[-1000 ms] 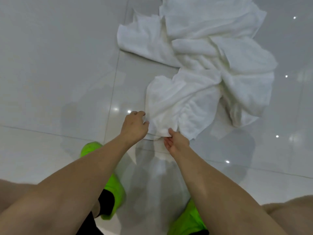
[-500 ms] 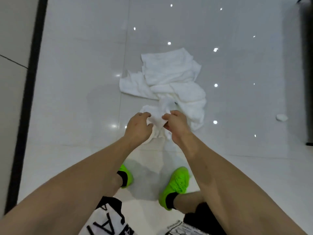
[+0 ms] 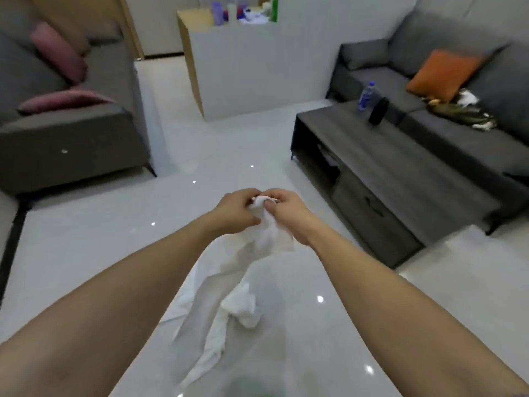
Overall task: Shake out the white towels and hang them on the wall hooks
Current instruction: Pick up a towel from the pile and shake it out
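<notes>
Both hands clamped on one towel (image 3: 266, 239) edge – left hand (image 3: 233, 212) and right hand (image 3: 289, 214) nearly touching, cloth trailing to the floor (image 3: 86, 253). I read this as shake-out prep – next I'd spread the grips. No hooks visible.

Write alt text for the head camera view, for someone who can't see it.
Two bare hands, left hand and right hand, pinch the top of a white towel that hangs toward a glossy white floor. Grey sofas flank a dark coffee table holding a bottle.
</notes>
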